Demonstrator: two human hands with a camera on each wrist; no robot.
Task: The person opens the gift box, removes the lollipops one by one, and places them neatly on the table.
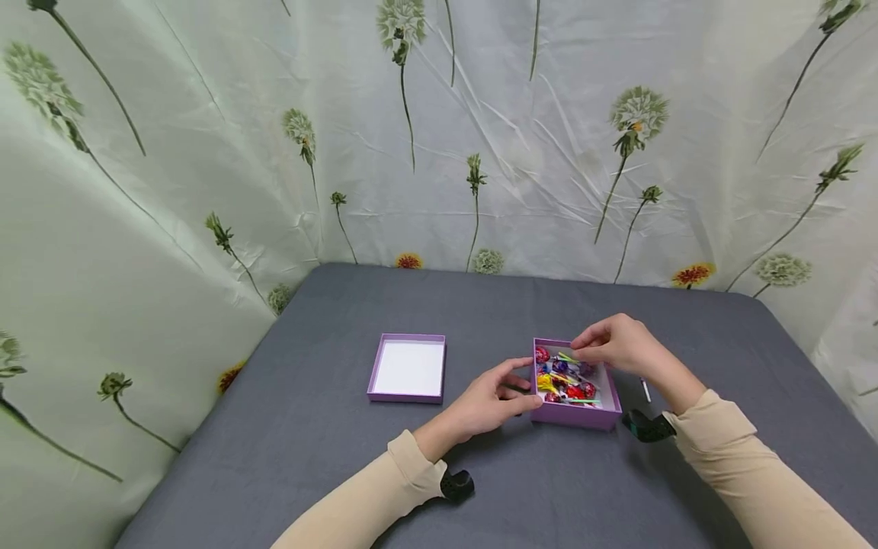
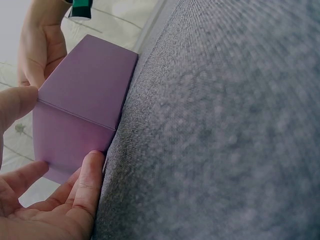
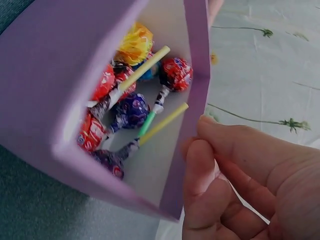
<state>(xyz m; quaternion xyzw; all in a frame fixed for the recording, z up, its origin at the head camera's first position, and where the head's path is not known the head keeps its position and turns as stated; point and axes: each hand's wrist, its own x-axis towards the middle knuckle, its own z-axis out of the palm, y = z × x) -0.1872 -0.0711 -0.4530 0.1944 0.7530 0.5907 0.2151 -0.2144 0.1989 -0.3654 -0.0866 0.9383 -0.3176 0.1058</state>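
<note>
A purple box (image 1: 576, 415) without its lid holds several wrapped lollipops (image 1: 559, 381) in red, yellow and purple. My left hand (image 1: 483, 400) rests fingers and thumb spread against the left side of the box; the thumb (image 2: 20, 102) touches the near corner. Over the far part of the box is my right hand (image 1: 620, 347), thumb and index fingertips together at the far rim. Whether those fingertips pinch the rim or anything else cannot be told. Just beside them lies a yellow lollipop stick (image 3: 165, 122) inside the box.
A shallow purple lid (image 1: 411, 370), white inside, lies to the left of the box. One white stick (image 1: 645, 390) lies on the grey cloth right of the box, partly behind my right wrist. A flowered curtain (image 1: 480, 191) hangs behind the table.
</note>
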